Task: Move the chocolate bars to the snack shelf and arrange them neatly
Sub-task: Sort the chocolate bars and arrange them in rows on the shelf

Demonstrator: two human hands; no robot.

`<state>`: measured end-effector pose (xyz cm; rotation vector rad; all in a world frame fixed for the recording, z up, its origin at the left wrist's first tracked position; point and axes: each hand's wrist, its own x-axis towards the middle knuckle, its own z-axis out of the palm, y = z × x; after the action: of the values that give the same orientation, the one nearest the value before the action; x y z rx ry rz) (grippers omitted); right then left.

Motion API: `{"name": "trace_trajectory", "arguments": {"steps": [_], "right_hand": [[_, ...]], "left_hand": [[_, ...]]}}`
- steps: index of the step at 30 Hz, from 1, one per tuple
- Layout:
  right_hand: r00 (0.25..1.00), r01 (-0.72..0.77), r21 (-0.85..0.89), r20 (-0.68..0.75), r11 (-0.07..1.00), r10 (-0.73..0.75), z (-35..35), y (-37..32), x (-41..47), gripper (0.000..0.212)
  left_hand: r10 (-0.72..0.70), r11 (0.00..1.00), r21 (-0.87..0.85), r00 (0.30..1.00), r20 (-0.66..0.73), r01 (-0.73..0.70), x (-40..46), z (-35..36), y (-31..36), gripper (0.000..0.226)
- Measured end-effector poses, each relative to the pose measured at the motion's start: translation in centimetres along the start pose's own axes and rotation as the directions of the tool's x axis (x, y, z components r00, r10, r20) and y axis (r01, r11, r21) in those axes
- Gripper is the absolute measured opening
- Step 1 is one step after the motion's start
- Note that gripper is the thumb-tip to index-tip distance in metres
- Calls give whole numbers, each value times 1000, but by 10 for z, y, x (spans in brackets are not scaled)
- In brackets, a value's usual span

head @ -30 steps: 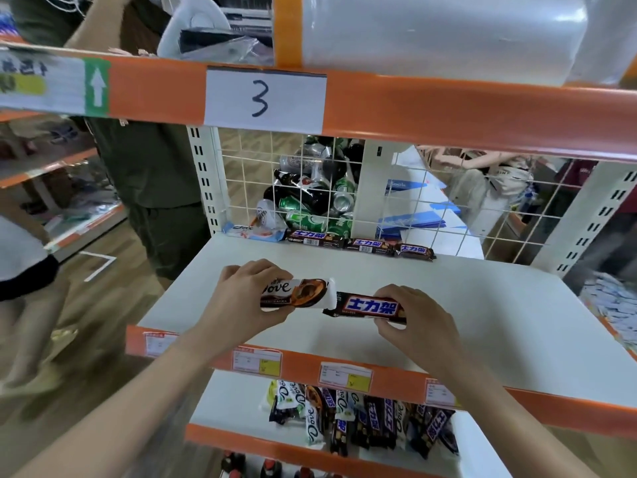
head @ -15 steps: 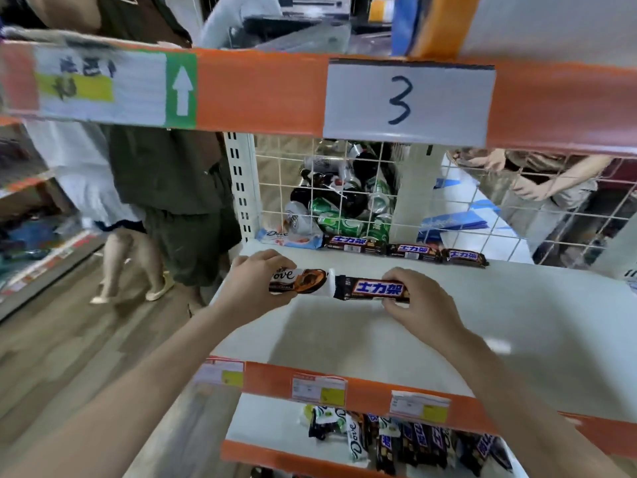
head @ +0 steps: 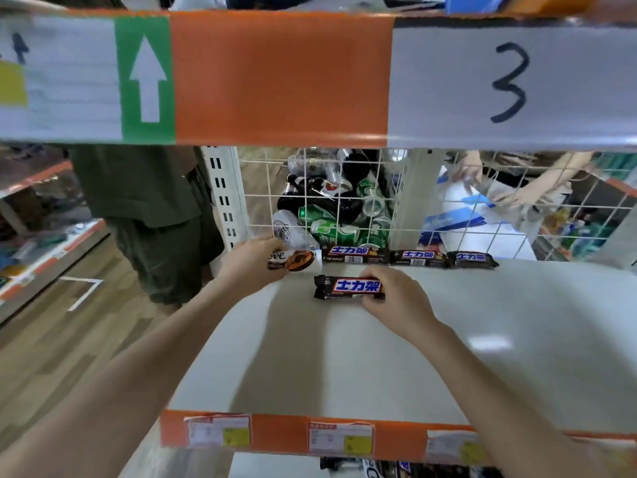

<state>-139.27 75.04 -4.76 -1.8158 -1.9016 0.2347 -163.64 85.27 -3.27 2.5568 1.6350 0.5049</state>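
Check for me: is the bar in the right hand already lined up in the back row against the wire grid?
No, the right hand holds its dark bar in front of the back row, apart from it.

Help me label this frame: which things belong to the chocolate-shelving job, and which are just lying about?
Job: Dove bar in left hand; Snickers bar in right hand; Snickers row; white shelf.
Lying about: drink cans; price tags.

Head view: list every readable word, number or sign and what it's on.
"3": white card on the top rail.
White up arrow: green label.
"士力架": bar in the right hand, and three back-row bars.
"ove" showing: Dove bar in the left hand.
Price tags: blurred.
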Motion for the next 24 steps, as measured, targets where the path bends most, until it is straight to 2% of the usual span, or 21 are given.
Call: {"name": "trace_trajectory", "arguments": {"steps": [6, 14, 24], "right_hand": [[1000, -17, -12, -18, 1000, 17, 2, 1, 9, 28], [1000, -27, -41, -7, 999, 27, 2, 3, 15, 29], [999, 13, -72, -42, 997, -16, 2, 0, 29, 29]], "left_hand": [[64, 998, -15, 998, -6, -64, 23, 5, -9, 42], [53, 996, -69, 998, 30, -51, 27, 11, -15, 45], [94, 989, -111, 996, 6, -93, 23, 6, -7, 41]]}}
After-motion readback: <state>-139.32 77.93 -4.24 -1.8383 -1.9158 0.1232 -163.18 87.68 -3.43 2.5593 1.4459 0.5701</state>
